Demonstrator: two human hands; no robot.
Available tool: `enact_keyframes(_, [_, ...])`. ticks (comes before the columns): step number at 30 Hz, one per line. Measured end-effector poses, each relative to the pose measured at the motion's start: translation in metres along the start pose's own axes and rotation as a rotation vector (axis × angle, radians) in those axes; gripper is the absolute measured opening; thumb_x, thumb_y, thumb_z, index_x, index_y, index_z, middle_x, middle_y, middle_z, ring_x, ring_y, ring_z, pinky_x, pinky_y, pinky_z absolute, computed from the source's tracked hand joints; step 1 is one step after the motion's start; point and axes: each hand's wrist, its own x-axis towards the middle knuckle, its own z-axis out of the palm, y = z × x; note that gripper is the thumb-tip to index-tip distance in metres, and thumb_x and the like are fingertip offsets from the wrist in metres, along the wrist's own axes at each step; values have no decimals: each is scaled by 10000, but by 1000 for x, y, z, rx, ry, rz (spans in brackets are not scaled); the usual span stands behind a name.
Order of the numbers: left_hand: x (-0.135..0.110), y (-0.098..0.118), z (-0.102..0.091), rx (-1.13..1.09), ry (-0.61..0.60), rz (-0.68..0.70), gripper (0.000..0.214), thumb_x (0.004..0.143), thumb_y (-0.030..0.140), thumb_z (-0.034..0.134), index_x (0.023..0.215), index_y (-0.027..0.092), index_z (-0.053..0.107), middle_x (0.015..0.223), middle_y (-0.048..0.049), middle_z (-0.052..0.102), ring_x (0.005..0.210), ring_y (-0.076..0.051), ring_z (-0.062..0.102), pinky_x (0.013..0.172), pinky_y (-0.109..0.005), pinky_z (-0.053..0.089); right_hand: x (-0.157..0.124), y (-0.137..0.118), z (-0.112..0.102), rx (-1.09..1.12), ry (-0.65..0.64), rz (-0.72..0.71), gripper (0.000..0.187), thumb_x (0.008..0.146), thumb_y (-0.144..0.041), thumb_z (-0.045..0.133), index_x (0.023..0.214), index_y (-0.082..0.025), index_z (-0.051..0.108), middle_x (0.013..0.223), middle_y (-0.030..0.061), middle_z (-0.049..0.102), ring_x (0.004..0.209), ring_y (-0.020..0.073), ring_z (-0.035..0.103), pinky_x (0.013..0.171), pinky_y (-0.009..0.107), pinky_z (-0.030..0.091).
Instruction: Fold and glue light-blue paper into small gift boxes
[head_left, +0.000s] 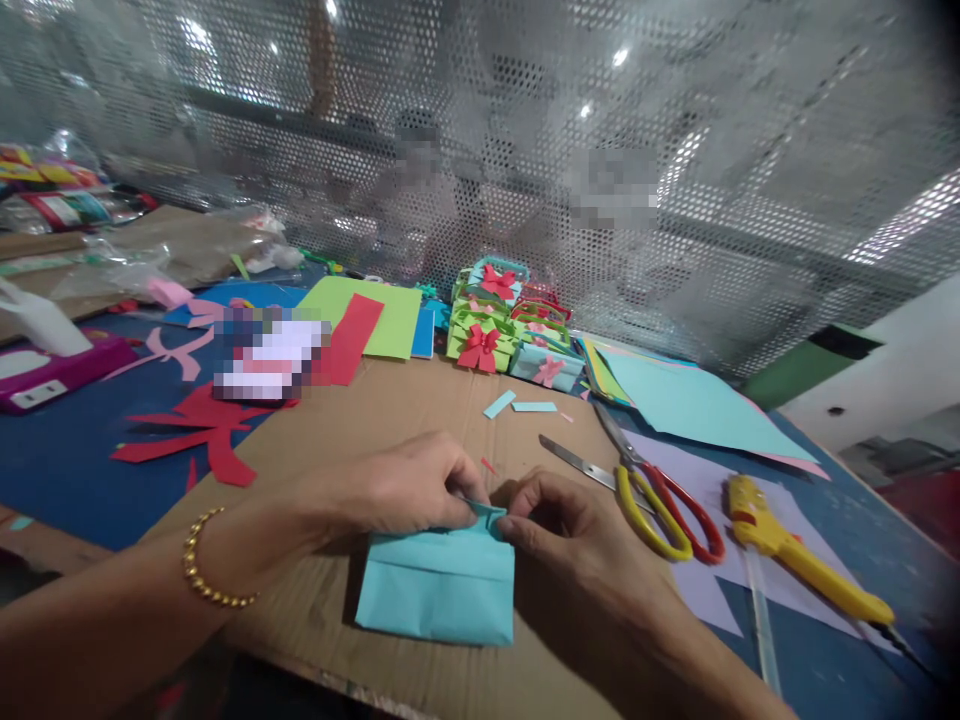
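Observation:
A folded light-blue paper pouch rests on the brown cardboard, its upper flap creased. My left hand pinches the top edge of this pouch between thumb and fingers. At its upper right corner, my right hand grips the folded edge with thumb and forefinger. Beside my right hand lie scissors with one yellow and one red handle, their blades spread. Two small light-blue paper strips lie beyond my hands. Part of the pouch's top edge is hidden by my fingers.
A yellow glue gun lies at right on lilac paper. Finished paper bags with bows stand at the back against a perforated metal screen. Coloured sheets, red cut-outs and a blurred phone surround the cardboard.

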Motion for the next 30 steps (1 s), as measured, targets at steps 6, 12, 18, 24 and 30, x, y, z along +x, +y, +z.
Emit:
enact_keyframes(6, [0, 0, 0, 36, -8, -6, 236, 738, 221, 613, 881, 155, 790, 685, 12, 590, 627, -121, 456, 522, -248, 299, -2, -1, 2, -22, 22, 10, 206, 809, -321, 714, 709, -188, 594, 761, 26, 676, 705, 160, 583, 624, 277, 434])
enact_keyframes(12, [-2, 4, 0, 22, -5, -25, 233, 735, 218, 604, 862, 159, 790, 657, 22, 553, 591, -112, 427, 495, -247, 277, -1, -7, 2, -116, 38, 18, 194, 804, -309, 696, 693, -186, 595, 739, 22, 684, 678, 152, 580, 590, 263, 416])
enact_keyframes(18, [-1, -1, -1, -24, -24, -20, 241, 737, 230, 616, 884, 166, 796, 669, 17, 572, 591, -112, 438, 497, -241, 284, -2, -10, 4, -187, 66, -35, 165, 798, -285, 678, 692, -195, 589, 757, 26, 699, 656, 146, 571, 561, 253, 414])
enact_keyframes(24, [0, -2, -3, -55, -64, -3, 255, 738, 214, 618, 910, 173, 802, 699, 9, 615, 600, -115, 461, 504, -235, 302, -3, -18, 5, -222, 36, -27, 83, 793, -243, 659, 849, -187, 682, 796, 27, 696, 678, 149, 590, 577, 247, 436])
enact_keyframes(30, [-1, 1, -2, -10, -90, 35, 231, 744, 235, 660, 914, 174, 803, 715, 10, 631, 637, -122, 484, 521, -236, 315, -6, -11, 5, -185, -32, -40, 134, 824, -263, 669, 717, -188, 636, 763, 22, 669, 716, 163, 593, 621, 259, 441])
